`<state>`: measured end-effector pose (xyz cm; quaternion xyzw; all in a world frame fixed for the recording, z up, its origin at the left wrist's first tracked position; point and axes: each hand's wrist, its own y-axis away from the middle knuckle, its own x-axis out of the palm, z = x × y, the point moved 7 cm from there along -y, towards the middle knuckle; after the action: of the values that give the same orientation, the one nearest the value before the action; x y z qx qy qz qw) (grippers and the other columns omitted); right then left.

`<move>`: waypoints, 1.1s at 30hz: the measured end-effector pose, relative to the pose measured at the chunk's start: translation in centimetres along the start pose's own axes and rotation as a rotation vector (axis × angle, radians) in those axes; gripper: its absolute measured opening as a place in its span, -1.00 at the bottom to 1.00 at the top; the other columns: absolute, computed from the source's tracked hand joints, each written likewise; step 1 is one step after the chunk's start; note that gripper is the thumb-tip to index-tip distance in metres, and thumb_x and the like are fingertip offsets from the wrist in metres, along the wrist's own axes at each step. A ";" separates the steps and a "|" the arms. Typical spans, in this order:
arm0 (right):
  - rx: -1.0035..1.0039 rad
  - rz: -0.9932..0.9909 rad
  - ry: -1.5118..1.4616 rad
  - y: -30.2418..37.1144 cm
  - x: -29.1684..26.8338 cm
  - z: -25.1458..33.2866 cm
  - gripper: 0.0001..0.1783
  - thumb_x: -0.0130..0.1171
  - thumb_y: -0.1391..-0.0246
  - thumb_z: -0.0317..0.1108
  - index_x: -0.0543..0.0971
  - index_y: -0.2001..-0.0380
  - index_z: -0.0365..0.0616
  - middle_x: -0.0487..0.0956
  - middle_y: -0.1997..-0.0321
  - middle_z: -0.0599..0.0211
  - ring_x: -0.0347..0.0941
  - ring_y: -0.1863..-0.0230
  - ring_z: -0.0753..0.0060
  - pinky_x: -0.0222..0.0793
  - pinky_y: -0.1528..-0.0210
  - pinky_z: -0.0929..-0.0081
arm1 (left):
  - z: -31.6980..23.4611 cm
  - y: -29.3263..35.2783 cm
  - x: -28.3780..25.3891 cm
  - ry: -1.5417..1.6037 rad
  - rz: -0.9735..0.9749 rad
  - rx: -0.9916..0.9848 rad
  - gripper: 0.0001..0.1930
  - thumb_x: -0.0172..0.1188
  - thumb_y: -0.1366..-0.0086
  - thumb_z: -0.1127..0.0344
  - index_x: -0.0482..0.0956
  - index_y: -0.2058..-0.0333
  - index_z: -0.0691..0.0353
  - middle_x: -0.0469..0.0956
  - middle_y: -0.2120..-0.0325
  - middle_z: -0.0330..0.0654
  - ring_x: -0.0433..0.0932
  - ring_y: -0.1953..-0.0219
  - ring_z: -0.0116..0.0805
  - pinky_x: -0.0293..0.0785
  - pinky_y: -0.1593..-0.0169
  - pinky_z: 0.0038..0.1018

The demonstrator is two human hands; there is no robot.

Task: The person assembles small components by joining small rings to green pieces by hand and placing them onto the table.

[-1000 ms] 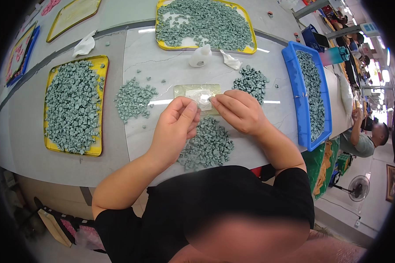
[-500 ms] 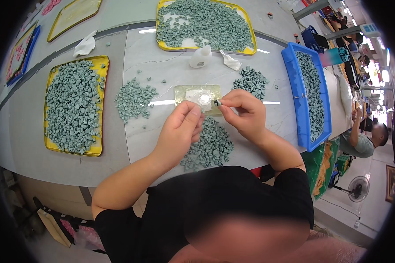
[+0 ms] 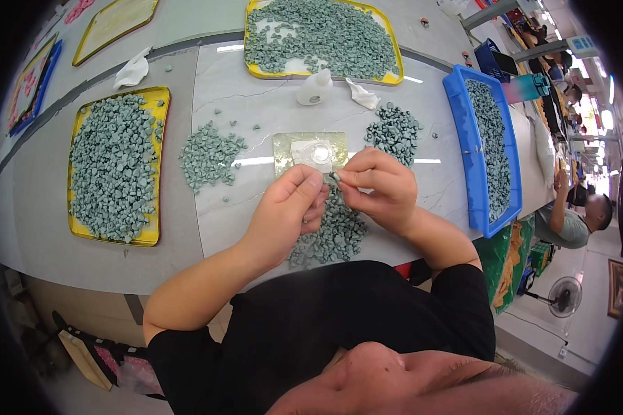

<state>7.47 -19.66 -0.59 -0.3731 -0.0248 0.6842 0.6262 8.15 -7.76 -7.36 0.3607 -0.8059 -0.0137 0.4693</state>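
My right hand (image 3: 382,187) pinches a small dark grey-green piece (image 3: 334,176) between thumb and forefinger. Its fingertips almost meet those of my left hand (image 3: 294,202), which is closed in a pinch; whatever it holds is hidden. Just beyond the fingertips lies a yellowish, see-through pad (image 3: 282,152) with a small clear round dish (image 3: 320,155) on it. Partly behind my hands, a heap of grey-green pieces (image 3: 336,232) spreads on the table. A looser heap (image 3: 211,155) lies left of the pad, and a darker one (image 3: 393,131) to its right.
Yellow-rimmed trays of such pieces stand at left (image 3: 160,166) and far side (image 3: 399,55). At right is a blue bin (image 3: 472,152). A white bottle (image 3: 315,88) and crumpled tissue (image 3: 362,95) sit beyond the pad. Another person (image 3: 567,225) is off to the right.
My right hand has moved slightly left and down with its piece, bringing it close to my left fingertips. My left hand has shifted only a little.
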 end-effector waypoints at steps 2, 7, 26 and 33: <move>-0.186 0.013 0.162 -0.1 0.3 1.4 -0.70 0.28 0.35 -0.70 0.57 0.39 -0.28 0.51 0.40 0.24 0.44 0.44 0.33 0.34 0.43 0.50 | 0.1 0.0 -0.1 0.006 -0.005 0.003 -0.81 -0.12 -0.38 0.22 0.26 0.40 0.16 0.22 0.53 -0.34 0.12 0.57 -0.61 0.05 0.55 -0.67; -0.308 0.055 0.287 0.0 0.5 2.3 -0.68 0.31 0.37 -0.66 0.58 0.38 -0.30 0.53 0.37 0.22 0.45 0.42 0.30 0.36 0.42 0.48 | 0.1 0.0 -0.1 0.004 0.007 0.017 -0.81 -0.12 -0.37 0.23 0.25 0.41 0.16 0.22 0.55 -0.34 0.11 0.58 -0.61 0.05 0.55 -0.66; -0.201 -0.015 0.088 0.2 0.3 2.3 -0.61 0.26 0.31 -0.72 0.57 0.27 -0.28 0.54 0.31 0.16 0.49 0.35 0.24 0.43 0.31 0.43 | -4.1 3.0 2.6 -1.053 -0.180 0.945 -0.93 0.02 -0.22 0.48 0.33 0.43 0.30 0.29 0.59 -0.11 0.30 0.59 -0.18 0.24 0.52 -0.39; -0.194 -0.010 0.120 0.0 0.4 2.5 -0.62 0.26 0.31 -0.71 0.57 0.27 -0.29 0.54 0.31 0.16 0.49 0.35 0.23 0.42 0.32 0.43 | -4.3 2.9 2.5 -1.074 -0.198 0.917 -0.92 0.01 -0.24 0.46 0.34 0.43 0.31 0.32 0.58 -0.09 0.33 0.58 -0.14 0.27 0.50 -0.35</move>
<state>6.14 -18.25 0.97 -0.4721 -0.0551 0.6520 0.5907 9.08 -5.77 -2.04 0.5367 -0.8137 0.1082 -0.1952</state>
